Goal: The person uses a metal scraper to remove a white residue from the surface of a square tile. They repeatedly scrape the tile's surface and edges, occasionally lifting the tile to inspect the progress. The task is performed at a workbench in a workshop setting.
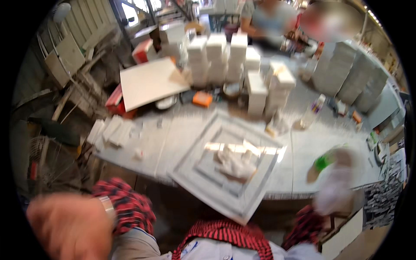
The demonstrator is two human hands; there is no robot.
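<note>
At the lower left my bare left hand [71, 227], with a band around its wrist [107, 206], is raised off the table; its fingers are smeared by motion. My right hand [336, 186] looks whitish, as if gloved, and is blurred too. It is over the table's right part, next to a bright green object [321, 162]; whether it grips that is unclear. Between my hands a glossy square panel [184, 171] with grey and white bands lies turned cornerwise, one corner over the table's near edge. A crumpled white cloth [235, 162] rests on it.
Stacks of white tiles or blocks [206, 60] and a large cream board [149, 82] stand at the back, near an orange box [202, 99]. Grey stacks [336, 71] rise at the right. White pieces [116, 130] lie at the left. People [271, 21] are beyond the table.
</note>
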